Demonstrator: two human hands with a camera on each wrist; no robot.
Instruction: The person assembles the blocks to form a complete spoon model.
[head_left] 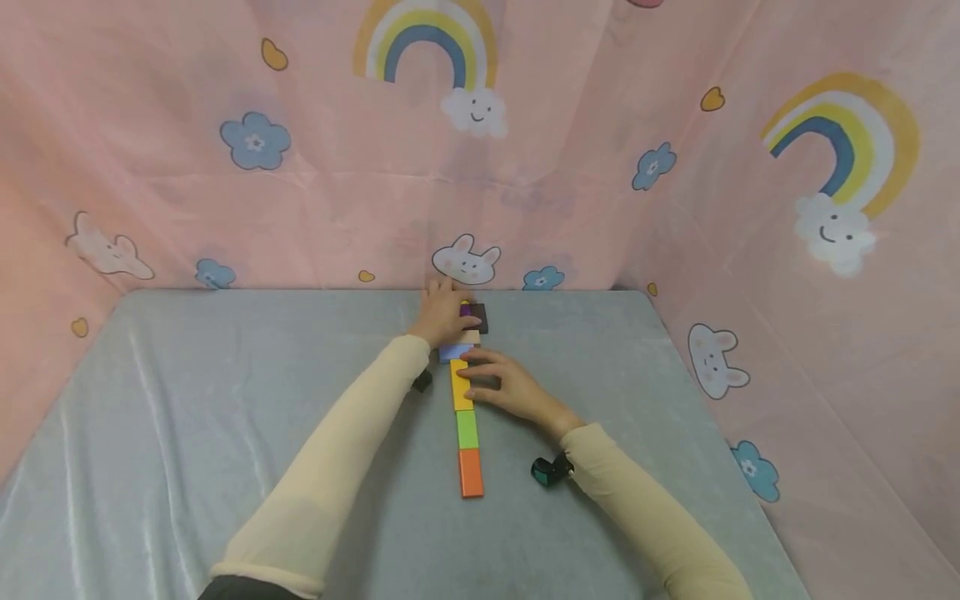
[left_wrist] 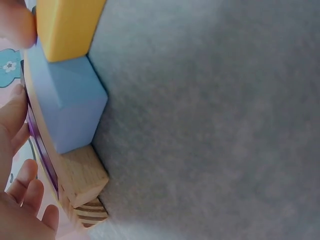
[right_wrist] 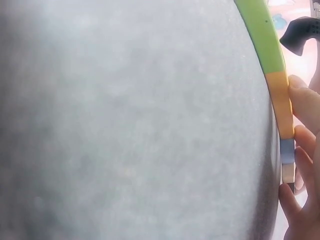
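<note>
A line of wooden blocks lies end to end on the cloth, with an orange block [head_left: 471, 473] nearest, then a green block [head_left: 467, 429], a yellow block [head_left: 461, 392], a blue block [head_left: 450, 353] and a plain wood block [head_left: 471, 337]. My left hand [head_left: 441, 312] reaches over the far end, its thumb beside a purple piece [head_left: 466, 309] and a dark block [head_left: 480, 318]. In the left wrist view its fingers [left_wrist: 31, 187] are loosely spread. My right hand [head_left: 517, 387] touches the right side of the yellow block with fingers apart; another fingertip overlaps the blue block.
Grey-blue cloth covers the table [head_left: 225, 400]. Right behind the far blocks hangs a pink printed curtain [head_left: 337, 208], which also runs along the sides. A striped wooden block end [left_wrist: 91, 212] shows past the plain one. A black wrist camera [head_left: 550, 472] hangs below the right wrist.
</note>
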